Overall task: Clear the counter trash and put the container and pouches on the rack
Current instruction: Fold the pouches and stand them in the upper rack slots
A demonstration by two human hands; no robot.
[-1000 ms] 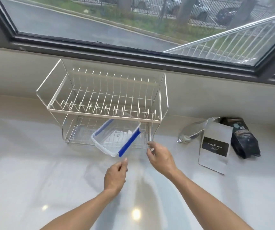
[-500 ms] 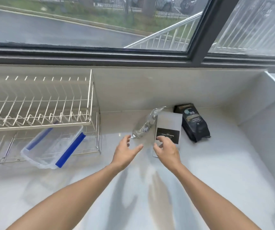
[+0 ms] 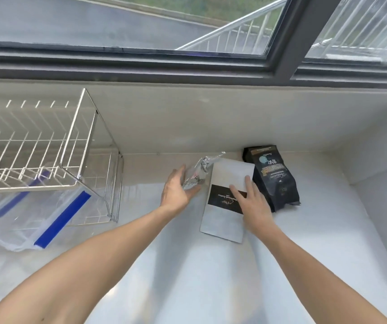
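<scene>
3 pouches lie on the counter (image 3: pixel 211 277) right of the rack (image 3: pixel 47 160). Left hand (image 3: pixel 176 190) cups the crinkled silver pouch (image 3: pixel 199 174), not yet closed. Right hand (image 3: pixel 251 202) rests flat on the white pouch (image 3: pixel 225 216). Both pouches look light, slick and limp; pinch an edge.

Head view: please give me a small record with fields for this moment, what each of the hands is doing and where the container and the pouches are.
left hand: open, cupped against the silver foil pouch, not closed on it
right hand: flat on the white pouch, fingers spread
black pouch: on the counter by the back wall, right of the white pouch
clear container: blue clips, on the lower tier of the wire rack, front end sticking out
upper tier: empty
</scene>
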